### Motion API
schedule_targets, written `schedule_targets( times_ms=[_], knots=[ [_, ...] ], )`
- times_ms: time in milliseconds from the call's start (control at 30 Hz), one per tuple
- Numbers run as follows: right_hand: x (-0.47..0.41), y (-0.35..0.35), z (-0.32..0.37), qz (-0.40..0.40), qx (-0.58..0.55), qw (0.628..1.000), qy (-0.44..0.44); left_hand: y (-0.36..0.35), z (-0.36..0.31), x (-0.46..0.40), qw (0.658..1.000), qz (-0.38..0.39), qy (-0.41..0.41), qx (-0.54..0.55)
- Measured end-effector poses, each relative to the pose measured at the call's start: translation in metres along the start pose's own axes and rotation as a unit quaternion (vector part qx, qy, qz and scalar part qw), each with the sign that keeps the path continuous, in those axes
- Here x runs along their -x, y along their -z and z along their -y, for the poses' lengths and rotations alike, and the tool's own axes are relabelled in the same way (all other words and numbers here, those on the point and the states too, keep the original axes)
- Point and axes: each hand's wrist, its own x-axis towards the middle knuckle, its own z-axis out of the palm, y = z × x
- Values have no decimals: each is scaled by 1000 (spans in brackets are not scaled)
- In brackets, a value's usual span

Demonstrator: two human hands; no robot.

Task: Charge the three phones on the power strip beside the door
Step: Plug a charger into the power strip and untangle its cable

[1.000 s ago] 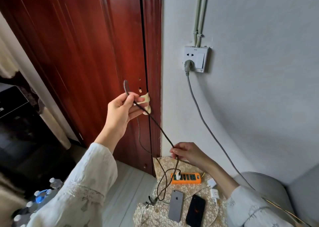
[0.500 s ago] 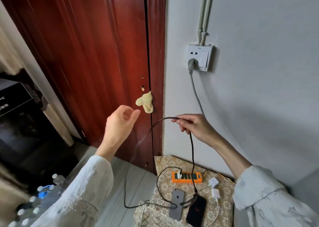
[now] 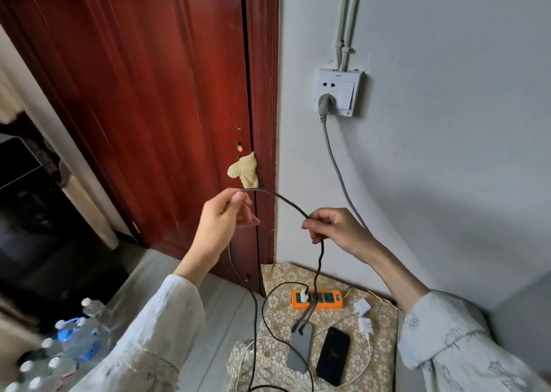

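Black cable [image 3: 277,197] — two hands, perhaps pinching.

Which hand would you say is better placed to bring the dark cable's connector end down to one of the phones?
Probably the right hand: the dark cable drops from it straight over the grey phone. The left hand pinches it over by the door.

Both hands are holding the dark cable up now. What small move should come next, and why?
Probably lower the right hand so the dangling cable end reaches the grey phone; the left hand only holds slack, and neither phone looks plugged in.
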Motion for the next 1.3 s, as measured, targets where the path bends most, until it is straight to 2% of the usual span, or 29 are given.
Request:
schedule_targets(
  times_ms=[133, 233, 300, 400, 533, 600, 667, 733, 833, 900, 1033, 1100, 1200, 1300],
  knots=[
    [12, 9, -29, -26, 2, 999, -41, 27, 15, -9, 991, -110, 33, 67],
    [15, 15, -42, -43, 14, 997, -58, 43, 28, -13, 984, -170, 56, 5],
    [13, 16, -42, -55, 23, 997, -47, 47, 34, -14, 986, -138, 58, -71],
    [7, 10, -30, -62, 30, 997, -19, 43, 33, -10, 988, -26, 40, -149],
    [-1, -8, -12, -49, 63, 997, 25, 17, 21, 0, 962, 121, -9, -244],
    [-4, -17, -7, -35, 67, 996, 45, 1, 18, 6, 952, 166, -34, -254],
    [-5, -21, -5, -22, 66, 996, 53, -8, 17, 9, 955, 161, -54, -243],
    [-5, -18, -8, -18, 58, 997, 39, -5, 17, 8, 968, 123, -49, -213],
    [4, -4, -25, -39, 48, 998, 1, 13, 22, 3, 991, 40, -7, -128],
    [12, 5, -38, -63, 37, 997, -12, 26, 27, 1, 994, 0, 18, -106],
    [17, 7, -51, -51, 55, 997, -21, 29, 38, 5, 993, -17, 63, -99],
    [15, 4, -53, -55, 75, 995, -24, 28, 39, 6, 992, 2, 94, -79],
    [15, 0, -52, -69, 84, 994, -14, 24, 34, 7, 988, 86, 107, -64],
    [14, -10, -47, -66, 83, 994, 17, 10, 27, 11, 967, 195, 94, -138]
  ],
)
